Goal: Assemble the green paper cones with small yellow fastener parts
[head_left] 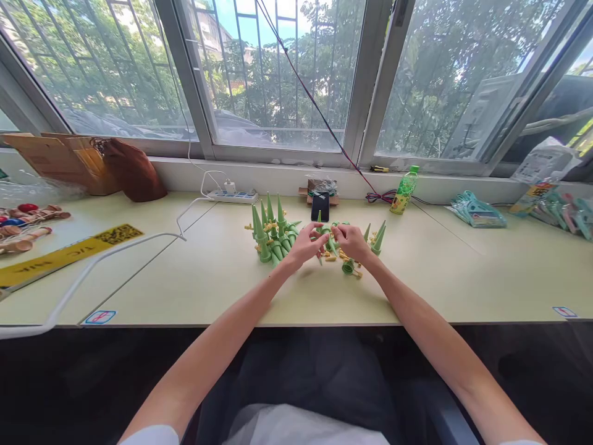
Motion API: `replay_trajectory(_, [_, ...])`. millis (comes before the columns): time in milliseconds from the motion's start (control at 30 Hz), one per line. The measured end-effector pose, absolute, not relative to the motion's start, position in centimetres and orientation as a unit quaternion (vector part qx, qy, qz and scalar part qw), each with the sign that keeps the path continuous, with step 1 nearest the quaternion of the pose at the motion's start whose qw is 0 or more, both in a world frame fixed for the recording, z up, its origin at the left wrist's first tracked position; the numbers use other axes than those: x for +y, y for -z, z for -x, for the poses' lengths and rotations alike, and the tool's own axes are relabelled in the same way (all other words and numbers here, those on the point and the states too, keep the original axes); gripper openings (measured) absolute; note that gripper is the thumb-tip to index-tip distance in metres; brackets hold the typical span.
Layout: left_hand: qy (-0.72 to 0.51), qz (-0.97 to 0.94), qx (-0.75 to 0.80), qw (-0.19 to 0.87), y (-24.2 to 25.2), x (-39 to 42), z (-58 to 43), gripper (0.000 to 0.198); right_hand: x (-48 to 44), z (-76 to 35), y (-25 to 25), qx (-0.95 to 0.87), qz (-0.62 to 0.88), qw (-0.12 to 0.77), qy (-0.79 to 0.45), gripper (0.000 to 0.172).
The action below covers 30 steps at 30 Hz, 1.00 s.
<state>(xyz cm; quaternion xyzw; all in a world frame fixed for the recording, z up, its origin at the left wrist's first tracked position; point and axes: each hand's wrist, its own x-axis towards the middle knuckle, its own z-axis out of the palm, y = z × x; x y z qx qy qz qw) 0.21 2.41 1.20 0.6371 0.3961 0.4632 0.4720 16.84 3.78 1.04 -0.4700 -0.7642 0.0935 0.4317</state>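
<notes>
My left hand (306,245) is closed, its fingers curled around a green plastic cone-shaped spike (320,261) whose tip shows below them. Close beside it, my right hand (353,241) is in a pinch, and what sits in its fingertips is too small to make out. Left of my hands, several green spikes (264,241) stand upright or lie in a cluster, some fitted with yellow valve pieces (269,227). Loose yellow pieces (330,258) and a green cap (348,267) lie under and in front of my hands. More spikes (378,238) stand to the right.
Behind my hands lie a black phone (320,207) and a small cardboard box (303,193). A green bottle (404,190) stands back right, near teal packages (477,210). A power strip (234,196) and white cable (139,241) are left. The table's front edge (324,324) is near me.
</notes>
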Motion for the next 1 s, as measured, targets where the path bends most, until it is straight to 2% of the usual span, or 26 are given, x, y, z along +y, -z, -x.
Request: replay_trajectory(1000, [-0.451,-0.644,0.408,0.464,-1.46,2.16,-0.28,0.040,3.83,-16.81,-0.86,-0.770,0.465,0.427,-0.093,0.041])
